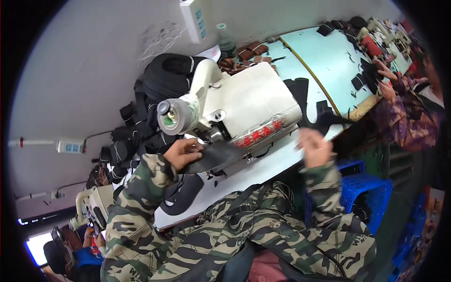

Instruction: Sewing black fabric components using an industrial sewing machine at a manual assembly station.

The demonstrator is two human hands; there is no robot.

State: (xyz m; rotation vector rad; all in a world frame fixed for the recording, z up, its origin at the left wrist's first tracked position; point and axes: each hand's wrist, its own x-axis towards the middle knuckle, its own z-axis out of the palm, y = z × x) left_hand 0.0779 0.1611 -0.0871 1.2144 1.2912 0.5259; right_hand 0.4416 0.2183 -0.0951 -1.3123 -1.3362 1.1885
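Observation:
A cream-white sewing machine (253, 96) stands before me, its paint chipped to red along the lower edge. My left hand (183, 154) is closed on a dark, flat, flexible piece (213, 159), thumb and fingers gripping its left end. That piece lies at the needle end of the machine, under the round handwheel-like head (174, 115). Off to the right, past the machine's other end, my right hand (315, 148) is raised above the table edge. Motion smears its fingers, and nothing can be made out in them. Near it lie black cut pieces (324, 117).
Black curved pieces (183, 195) lie on the white tabletop (225, 188). Black bundles (124, 145) pile up along the wall, beside a big black roll (169, 77). A bottle (225, 42) stands behind. Blue crates (366, 188) sit at lower right. Co-workers work at far right and lower left.

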